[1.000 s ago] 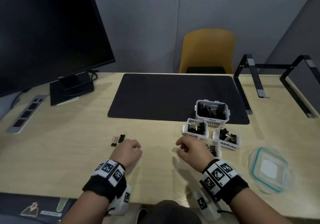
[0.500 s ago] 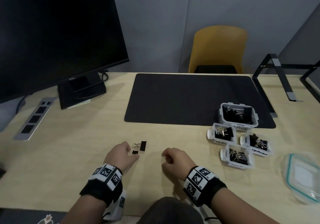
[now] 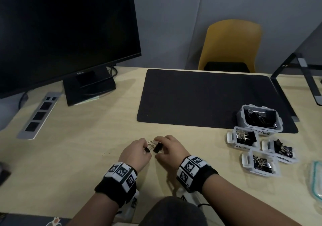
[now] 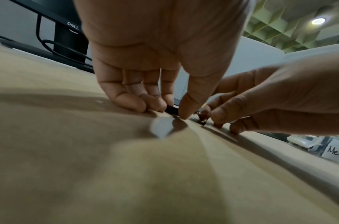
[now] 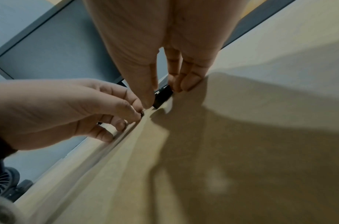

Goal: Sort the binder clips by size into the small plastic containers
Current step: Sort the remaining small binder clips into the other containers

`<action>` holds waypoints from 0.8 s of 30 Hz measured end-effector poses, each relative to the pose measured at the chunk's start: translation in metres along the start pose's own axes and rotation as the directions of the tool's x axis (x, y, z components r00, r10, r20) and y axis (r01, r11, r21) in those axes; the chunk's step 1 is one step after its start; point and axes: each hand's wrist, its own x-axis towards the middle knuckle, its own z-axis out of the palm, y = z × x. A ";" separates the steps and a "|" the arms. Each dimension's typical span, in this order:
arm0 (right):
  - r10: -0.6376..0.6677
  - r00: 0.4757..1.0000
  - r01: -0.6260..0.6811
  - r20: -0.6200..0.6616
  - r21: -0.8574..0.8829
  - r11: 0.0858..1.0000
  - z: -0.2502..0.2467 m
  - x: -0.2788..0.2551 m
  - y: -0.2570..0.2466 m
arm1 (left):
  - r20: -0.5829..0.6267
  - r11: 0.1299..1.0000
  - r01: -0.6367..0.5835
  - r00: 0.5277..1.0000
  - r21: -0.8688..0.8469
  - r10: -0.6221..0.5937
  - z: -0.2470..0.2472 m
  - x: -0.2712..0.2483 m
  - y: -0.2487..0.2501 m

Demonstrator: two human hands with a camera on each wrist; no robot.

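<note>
Two black binder clips lie close together on the wooden desk. My left hand (image 3: pixel 145 148) pinches the smaller clip (image 3: pixel 147 150) between thumb and fingers; in the left wrist view the left hand (image 4: pixel 173 112) has that clip (image 4: pixel 172 109) low on the desk. My right hand (image 3: pixel 160 146) pinches the larger clip (image 3: pixel 157 147), and the right hand (image 5: pixel 161 92) shows this clip (image 5: pixel 162 97) between its thumb and fingertips. At the right stand open clear containers with clips: one labelled large (image 3: pixel 263 133), two labelled medium (image 3: pixel 241 146) (image 3: pixel 284 160), one small (image 3: pixel 259 173).
A black desk mat (image 3: pixel 200 100) lies beyond my hands. A monitor (image 3: pixel 66 33) on its stand fills the back left, with a grey power strip (image 3: pixel 37 115) beside it. A teal-rimmed lid (image 3: pixel 316 182) lies far right. A laptop stand (image 3: pixel 287 89) and a yellow chair (image 3: pixel 231 44) are behind.
My right hand has moved left from beside the containers to the two clips. My left hand closed in from the other side, and each hand now pinches one clip.
</note>
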 end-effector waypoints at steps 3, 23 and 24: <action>0.006 1.000 -0.006 0.013 0.002 1.000 0.000 0.005 0.001 | 0.002 0.999 0.021 1.000 -0.050 -0.021 0.000 0.002 -0.003; 0.166 0.953 -0.126 -0.252 0.166 0.978 -0.056 -0.034 0.028 | 0.048 0.970 -0.043 0.997 -0.240 0.056 -0.001 -0.002 0.030; 0.160 0.948 -0.119 -0.275 0.160 0.980 -0.062 -0.043 0.033 | 0.053 0.965 -0.054 0.996 -0.255 0.069 0.000 -0.004 0.036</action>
